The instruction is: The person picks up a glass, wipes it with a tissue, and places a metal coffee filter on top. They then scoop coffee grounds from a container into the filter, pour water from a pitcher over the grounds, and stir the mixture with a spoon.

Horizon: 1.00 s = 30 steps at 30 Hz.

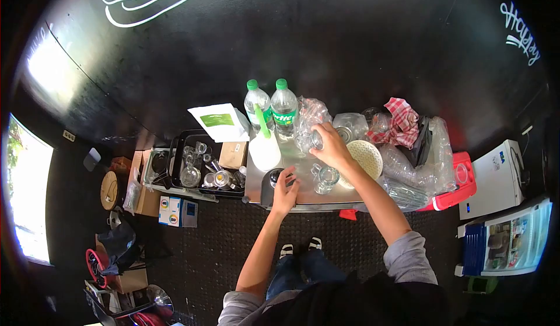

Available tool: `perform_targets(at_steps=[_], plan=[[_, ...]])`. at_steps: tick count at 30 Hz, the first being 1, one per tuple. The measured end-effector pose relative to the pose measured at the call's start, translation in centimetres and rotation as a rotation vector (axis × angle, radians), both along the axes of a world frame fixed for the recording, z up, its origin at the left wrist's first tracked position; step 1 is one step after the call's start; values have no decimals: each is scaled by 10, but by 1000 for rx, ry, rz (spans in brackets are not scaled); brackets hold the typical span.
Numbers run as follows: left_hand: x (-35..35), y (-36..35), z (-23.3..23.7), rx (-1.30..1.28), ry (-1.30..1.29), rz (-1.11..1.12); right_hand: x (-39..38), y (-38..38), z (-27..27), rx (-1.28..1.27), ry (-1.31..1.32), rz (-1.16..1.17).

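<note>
My right hand [331, 146] is closed on a clear glass vessel [315, 140] over the back half of the steel table. Crumpled clear plastic wrap [312, 113] lies right behind it. Nearer the front edge stands a clear glass mug [326, 178], under my right forearm. My left hand [285, 190] hovers at the front left of the table with its fingers apart. Its fingertips overlap a black round-topped object [274, 178] beside a dark block. A white bottle with a green top [265, 151] stands behind that hand.
Two green-capped soda bottles [284, 107] stand against the black wall. To the left, a black tray [175, 165] holds glassware and metal parts, with a white pouch [219, 122] behind. A cream perforated basket [366, 161], plastic-wrapped cups [405, 193] and a checkered cloth [401, 121] crowd the right.
</note>
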<state>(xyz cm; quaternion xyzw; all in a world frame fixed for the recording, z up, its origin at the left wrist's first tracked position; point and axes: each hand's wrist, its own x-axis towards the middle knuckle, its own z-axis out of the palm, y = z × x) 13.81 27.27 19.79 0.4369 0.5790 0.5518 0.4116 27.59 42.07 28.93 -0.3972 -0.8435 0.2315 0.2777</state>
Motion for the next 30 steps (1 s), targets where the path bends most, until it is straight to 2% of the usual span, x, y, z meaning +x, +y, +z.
perform_targets(at_steps=[5, 7, 11, 13, 14, 15, 17, 19, 23, 24, 25, 26, 27, 29, 30], plan=[[1, -2, 2, 18, -4, -27, 10, 0, 23, 44, 145, 28], [1, -5, 5, -8, -97, -38, 13, -3, 21, 123, 235, -18], [1, -8, 9, 9, -89, -58, 19, -10, 5, 111, 361, -88], [2, -11, 14, -39, -150, -105, 14, -19, 2, -232, 685, -203], [3, -13, 16, -37, -149, -106, 18, -31, -1, -652, 934, -213], [5, -14, 24, -73, -186, -131, 18, -42, -4, -649, 935, -213], [12, -15, 34, -105, -226, -162, 20, -62, -10, -1004, 1307, -166], [25, -11, 41, -30, -393, -83, 16, -76, -28, -1042, 1348, -148], [44, -11, 73, 82, -396, -12, 5, -113, -46, -1237, 1505, -68], [46, -12, 85, 63, -496, 79, 1, -122, -47, -1295, 1528, -53], [46, -13, 92, 46, -596, 170, -4, -133, -33, -1286, 1532, -47], [42, -12, 84, 50, -571, 204, -6, -146, -18, -1243, 1477, -36], [38, -16, 89, 59, -567, 200, -8, -157, -8, -1199, 1423, -25], [26, -26, 99, 43, -504, 106, -6, -165, -23, -1183, 1433, 70], [20, -29, 98, 85, -534, 92, -7, -171, -18, -1062, 1299, 87]])
